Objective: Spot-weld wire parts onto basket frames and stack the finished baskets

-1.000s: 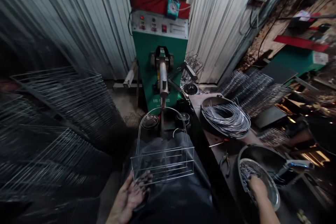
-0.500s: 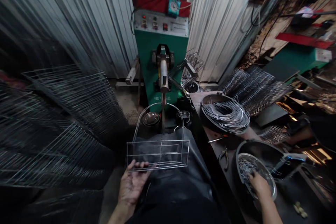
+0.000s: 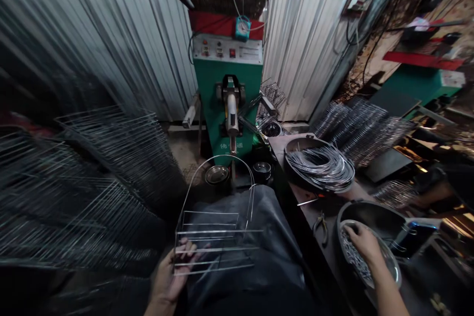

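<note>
A wire rack [image 3: 218, 251] with a tall arched wire handle is tilted above my lap. My left hand [image 3: 174, 269] is closed around its left end, fingers curled through the bars. Over on the right, my right hand [image 3: 365, 244] is at the far-left side of a metal bowl [image 3: 395, 269] filled with small shiny metal pieces [image 3: 353, 256]. Its fingers are bent together over the pieces; whatever is between the fingertips is hidden. The bowl sits inside a larger black pan [image 3: 374, 207].
Ahead stands a green machine [image 3: 207, 79] with a protruding metal rod [image 3: 232, 113]. Stacked wire racks [image 3: 122, 158] rise on my left. On the right bench are a pan of wire loops [image 3: 322, 165], pliers [image 3: 321, 229] and a blue-black box [image 3: 418, 239]. Another person's arm [image 3: 433, 195] shows at far right.
The wire rack has come lower and turned in my left hand, its left end nearer me. My right hand has shifted toward the bowl's far-left side. The view has tilted up slightly.
</note>
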Demonstrator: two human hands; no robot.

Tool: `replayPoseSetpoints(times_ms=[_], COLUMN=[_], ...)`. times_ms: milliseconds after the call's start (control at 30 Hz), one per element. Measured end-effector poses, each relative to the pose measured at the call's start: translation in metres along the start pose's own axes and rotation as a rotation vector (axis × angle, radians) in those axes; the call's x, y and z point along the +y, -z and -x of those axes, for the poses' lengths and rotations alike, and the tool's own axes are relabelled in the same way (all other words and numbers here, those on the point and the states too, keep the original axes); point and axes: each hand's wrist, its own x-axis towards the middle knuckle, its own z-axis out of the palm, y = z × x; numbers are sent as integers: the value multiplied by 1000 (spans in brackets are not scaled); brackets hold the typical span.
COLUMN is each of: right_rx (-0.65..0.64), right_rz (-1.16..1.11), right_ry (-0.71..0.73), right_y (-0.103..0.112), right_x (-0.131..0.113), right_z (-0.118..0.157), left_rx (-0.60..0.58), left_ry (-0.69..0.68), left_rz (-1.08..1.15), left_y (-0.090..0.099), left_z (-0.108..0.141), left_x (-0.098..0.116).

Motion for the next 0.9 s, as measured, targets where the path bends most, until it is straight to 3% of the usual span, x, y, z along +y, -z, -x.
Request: replayPoseSetpoints(times_ms=[100, 200, 333, 433, 533, 633, 800, 900], right_rx=[-70, -159, -401, -488, -496, -558, -624, -642], right_rz=[-404, -702, -859, -959, -1083, -1192, -1222, -1177], right_ry=[140, 293, 448, 456, 416, 331, 260, 289], right_y=[13, 17, 4, -11, -23, -36, -61, -72], right_x=[-54, -127, -223, -273, -299, -309, -317, -319], right_z=[8, 20, 28, 19, 7, 1, 4, 8], left_rx=[-74, -175, -213, -227, -254, -240, -203, -230], left_ry=[-120, -223, -253, -296, -429, -530, -450, -483], left_rz=[1, -66, -155, -274, -388, -460, -496, -507], left_y=[-7, -35, -73, -88, -90, -85, -68, -58], left_z=[15, 19, 15, 13, 7, -7, -30, -35], left_x=[2, 4, 3, 3, 2, -3, -22, -29])
